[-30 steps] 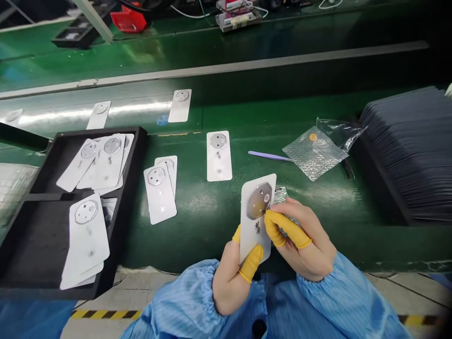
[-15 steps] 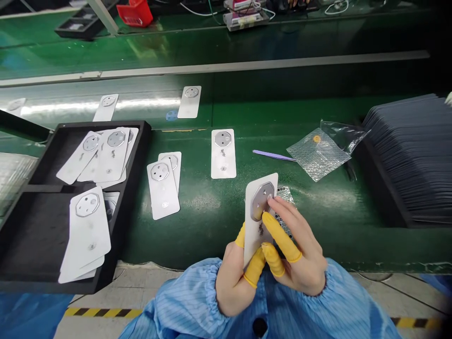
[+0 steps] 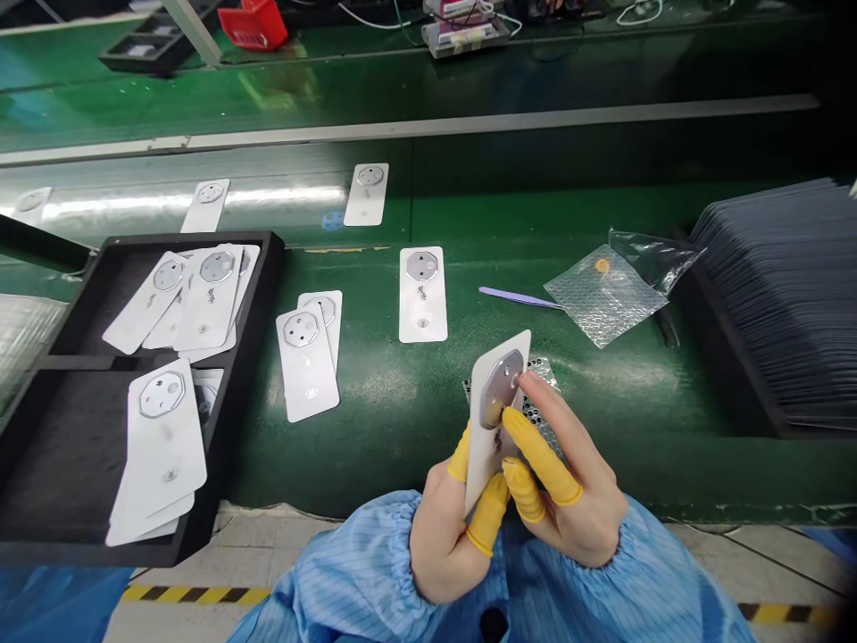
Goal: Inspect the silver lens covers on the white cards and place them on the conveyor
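A white phone back cover [image 3: 483, 460] with an octagonal silver camera plate [image 3: 502, 386] stands tilted, nearly edge-on. My left hand [image 3: 450, 536] grips its lower part, a yellow finger cot in front and another behind. My right hand [image 3: 576, 487] has its fingers apart; a yellow-cotted index finger and a bare finger touch the camera plate, while the cotted thumb is bent near the cover's lower edge. Partly hidden behind them lies a clear bubble sheet with black dots [image 3: 545, 415]. Another white cover [image 3: 423, 308] lies beyond, and two overlapping covers [image 3: 312, 371] are farther left.
At left, a black tray [image 3: 264, 295] holds several white covers [image 3: 167, 429]. More covers [image 3: 366, 201] lie on the shiny belt behind. Purple tweezers [image 3: 519, 296] and a bubble bag [image 3: 606, 299] are on the green table. A black box [image 3: 729, 366] of grey sheets stands right.
The held cover has shifted slightly right and turned a little more edge-on, my right fingers staying on its camera plate. Covers on the belt have moved a little to the right.
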`<state>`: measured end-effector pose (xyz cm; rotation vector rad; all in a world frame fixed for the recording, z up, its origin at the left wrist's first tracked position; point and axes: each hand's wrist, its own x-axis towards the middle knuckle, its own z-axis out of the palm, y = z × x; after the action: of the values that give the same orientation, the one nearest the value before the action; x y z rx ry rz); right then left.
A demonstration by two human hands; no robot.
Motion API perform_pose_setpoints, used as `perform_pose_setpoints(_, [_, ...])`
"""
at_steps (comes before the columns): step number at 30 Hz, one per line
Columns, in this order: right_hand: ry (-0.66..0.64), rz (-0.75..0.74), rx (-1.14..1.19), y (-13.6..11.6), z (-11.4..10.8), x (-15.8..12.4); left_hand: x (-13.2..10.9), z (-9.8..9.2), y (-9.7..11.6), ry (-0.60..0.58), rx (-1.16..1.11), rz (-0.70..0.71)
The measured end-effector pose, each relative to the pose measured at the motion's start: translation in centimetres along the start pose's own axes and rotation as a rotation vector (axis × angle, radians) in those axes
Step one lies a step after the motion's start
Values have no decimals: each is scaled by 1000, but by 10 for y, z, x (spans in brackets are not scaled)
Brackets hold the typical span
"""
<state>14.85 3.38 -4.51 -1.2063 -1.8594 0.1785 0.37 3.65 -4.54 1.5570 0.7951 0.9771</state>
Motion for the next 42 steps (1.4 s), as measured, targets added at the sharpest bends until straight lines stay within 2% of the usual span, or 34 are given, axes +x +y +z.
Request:
perform_pose_setpoints(6, [20, -4, -42, -2, -1, 5, 2, -1, 1, 4, 21, 78])
perform_pose_setpoints(10, [-48, -23, -154, -6, 3, 1, -5, -2, -4, 28, 18, 57])
perform_pose_setpoints(13, [-143, 23, -129, -4, 7, -2, -14, 1, -12, 123, -67, -92])
perform_pose_setpoints(16, [-176, 114, 58, 1, 10, -3, -18, 6, -14, 239, -304, -314])
perform_pose_setpoints(18, [-91, 225, 215, 1, 12, -4, -16, 8, -9, 235, -566, -465])
perform_pose_setpoints(21, [169, 479, 451, -1, 16, -3, -9, 5, -1, 152, -844, -588])
perform_pose_setpoints(23, [266, 611, 597, -2, 17, -2, -2, -2, 1, 117, -855, -564])
perform_pose_setpoints(24, [273, 649, 662, -3, 18, 0, 2, -6, 1, 108, -819, -509])
perform_pose_setpoints(27, [195, 731, 791, -4, 17, 4, 20, -18, -2, 164, -625, -265])
perform_pose_setpoints(29, [152, 765, 817, -6, 17, 6, 31, -23, -4, 230, -486, -195])
perform_pose_setpoints(34, [109, 719, 789, -8, 16, 3, 42, -23, -4, 342, -346, -278])
perform_pose_setpoints(38, [86, 582, 641, -5, 19, -5, 39, -22, -2, 341, -377, -295])
perform_pose_setpoints(42, [73, 541, 583, -1, 22, -11, 37, -21, -2, 380, -370, -306])
